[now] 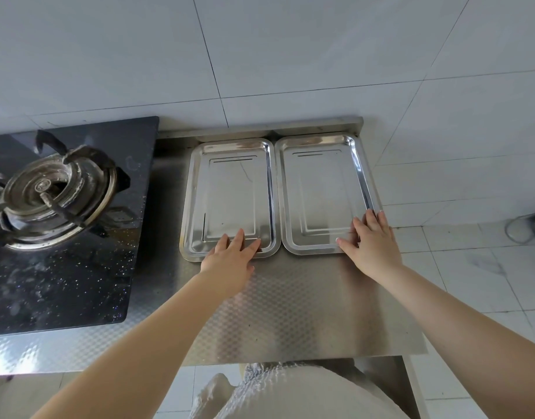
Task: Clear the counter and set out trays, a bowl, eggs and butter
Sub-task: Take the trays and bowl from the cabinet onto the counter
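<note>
I see two shiny metal trays lying flat, side by side and nearly touching, at the back of the steel counter (290,300) against the tiled wall: the left tray (229,195) just beside the black gas stove (63,213), the right tray (323,192) at the counter's right edge. My left hand (229,258) lies flat with straight, spread fingers resting over the near rim of the left tray, gripping nothing. My right hand (372,240) is likewise flat and spread, its fingers pressing on the near right corner of the right tray.
</note>
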